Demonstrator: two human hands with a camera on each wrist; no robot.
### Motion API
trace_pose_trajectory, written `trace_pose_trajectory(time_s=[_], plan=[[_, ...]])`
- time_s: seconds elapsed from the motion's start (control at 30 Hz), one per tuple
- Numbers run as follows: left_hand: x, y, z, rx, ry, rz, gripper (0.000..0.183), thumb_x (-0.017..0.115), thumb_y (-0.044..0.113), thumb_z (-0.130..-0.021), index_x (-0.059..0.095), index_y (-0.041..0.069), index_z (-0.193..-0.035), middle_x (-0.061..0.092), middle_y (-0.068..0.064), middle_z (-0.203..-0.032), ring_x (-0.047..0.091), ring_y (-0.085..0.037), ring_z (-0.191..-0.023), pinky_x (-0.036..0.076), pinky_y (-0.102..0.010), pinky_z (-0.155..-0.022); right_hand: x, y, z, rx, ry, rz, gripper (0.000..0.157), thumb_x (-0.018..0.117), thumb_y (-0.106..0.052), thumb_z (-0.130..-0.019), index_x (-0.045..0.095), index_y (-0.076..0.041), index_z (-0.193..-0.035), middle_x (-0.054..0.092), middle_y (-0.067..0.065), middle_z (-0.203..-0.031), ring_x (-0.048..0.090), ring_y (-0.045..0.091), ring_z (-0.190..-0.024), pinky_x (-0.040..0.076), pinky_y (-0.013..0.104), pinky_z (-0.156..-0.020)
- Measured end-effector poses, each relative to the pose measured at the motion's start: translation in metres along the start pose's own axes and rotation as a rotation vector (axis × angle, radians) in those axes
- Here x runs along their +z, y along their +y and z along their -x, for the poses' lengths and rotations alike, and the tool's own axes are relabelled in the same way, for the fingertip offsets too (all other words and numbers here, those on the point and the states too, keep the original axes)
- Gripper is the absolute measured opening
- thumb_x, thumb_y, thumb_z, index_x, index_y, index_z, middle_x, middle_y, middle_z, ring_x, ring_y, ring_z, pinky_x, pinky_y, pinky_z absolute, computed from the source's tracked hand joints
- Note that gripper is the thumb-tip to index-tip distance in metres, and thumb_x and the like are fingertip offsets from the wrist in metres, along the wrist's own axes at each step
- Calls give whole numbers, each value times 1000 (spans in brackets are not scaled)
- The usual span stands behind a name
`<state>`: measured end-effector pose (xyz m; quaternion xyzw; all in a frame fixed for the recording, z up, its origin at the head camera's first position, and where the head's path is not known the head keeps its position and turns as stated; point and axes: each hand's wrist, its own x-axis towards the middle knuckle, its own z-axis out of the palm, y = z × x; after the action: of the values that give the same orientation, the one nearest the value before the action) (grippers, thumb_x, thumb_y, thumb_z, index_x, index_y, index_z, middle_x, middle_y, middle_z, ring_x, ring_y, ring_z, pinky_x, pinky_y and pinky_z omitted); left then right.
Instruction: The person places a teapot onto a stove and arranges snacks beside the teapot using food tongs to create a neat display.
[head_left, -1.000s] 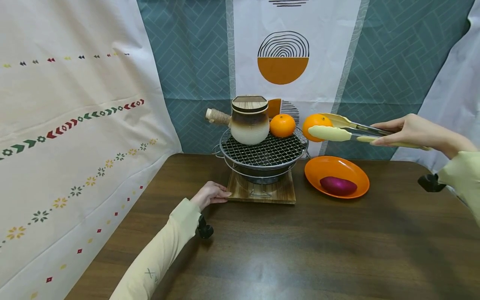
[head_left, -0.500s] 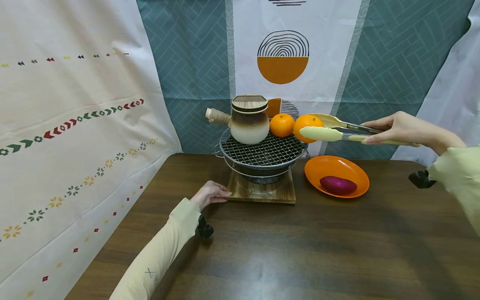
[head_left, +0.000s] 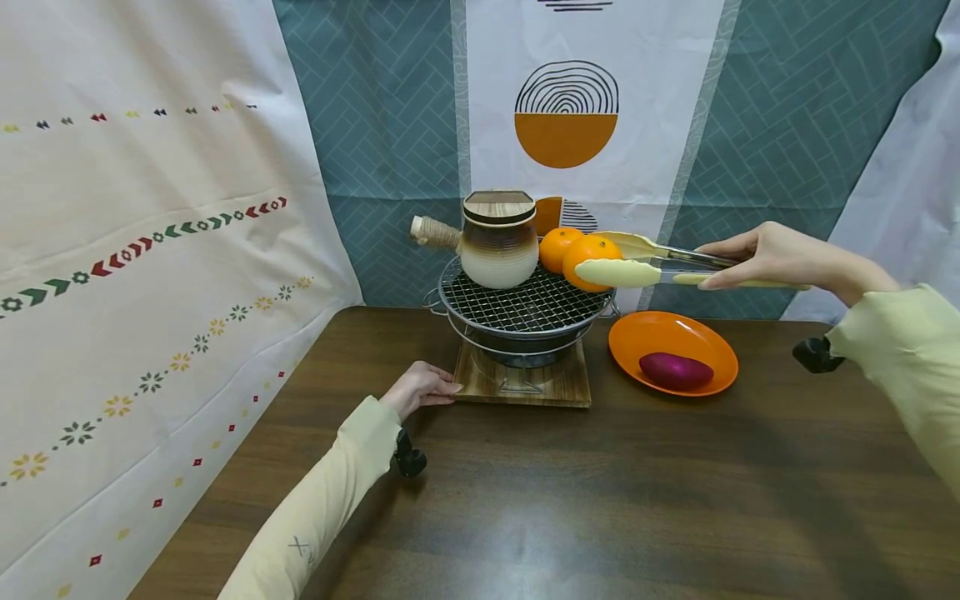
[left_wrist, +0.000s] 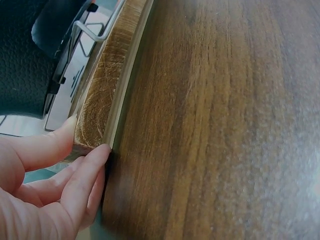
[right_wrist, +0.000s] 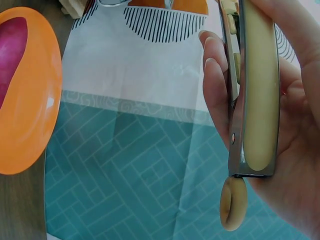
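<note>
Since the earlier frames, the right hand (head_left: 776, 260) has carried the tongs (head_left: 619, 273) and the front mandarin (head_left: 588, 265) toward nine o'clock, so that this fruit now overlaps the rear mandarin (head_left: 556, 247) in the head view. It is above the two-to-three o'clock side of the wire grate (head_left: 517, 307); whether it touches the mesh or its neighbour cannot be told. The right hand grips the tongs around their handles, and the tong heads clasp the fruit. The left hand (head_left: 422, 390) pinches the wooden board (head_left: 474, 390) under the brazier at its seven o'clock corner, thumb above and fingers below. Pushing farther toward nine could knock the rear mandarin into the lidded clay pot (head_left: 498, 265), and letting go too near the rim could let the round fruit roll off at three, perhaps onto the orange plate (head_left: 624, 348) with its purple sweet potato (head_left: 675, 372). A tug on the board could shake the whole stack. The tongs' long axis runs nearly level, heads toward nine and handle end toward three, dipping slightly at the handle; the held mandarin, nearly spherical, shows no clear long axis.
</note>
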<state>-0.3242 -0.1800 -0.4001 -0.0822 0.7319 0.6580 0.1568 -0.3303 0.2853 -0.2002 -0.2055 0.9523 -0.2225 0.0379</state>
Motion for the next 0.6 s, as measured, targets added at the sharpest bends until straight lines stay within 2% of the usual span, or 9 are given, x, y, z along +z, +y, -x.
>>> trace_pose_trajectory(time_s=[0.17,0.27,0.6], plan=[[-1,0,1,10,-14,-3,38,59,-10,-82,44,-22,-115,50,-30,-110,61,-28,-85,51,-38,-76,4,-7,-5,-21,-13,-23,59,72,-31,-79,51,-8,-129,61,10,-105,45,25,-81,40,32,-58],[-1,-1,1,17,-21,-6,37,59,-10,-82,45,-22,-115,50,-31,-110,61,-28,-86,51,-38,-76,7,-12,-9,-35,-22,-39,58,72,-30,-79,52,-7,-128,62,9,-102,45,26,-79,39,31,-56],[-1,0,-2,-24,8,-2,41,62,-9,-81,45,-20,-116,55,-25,-98,61,-21,-74,51,-38,-74,15,-26,-19,-89,-73,-87,57,72,-27,-79,52,-4,-127,63,6,-95,47,26,-77,41,30,-55]])
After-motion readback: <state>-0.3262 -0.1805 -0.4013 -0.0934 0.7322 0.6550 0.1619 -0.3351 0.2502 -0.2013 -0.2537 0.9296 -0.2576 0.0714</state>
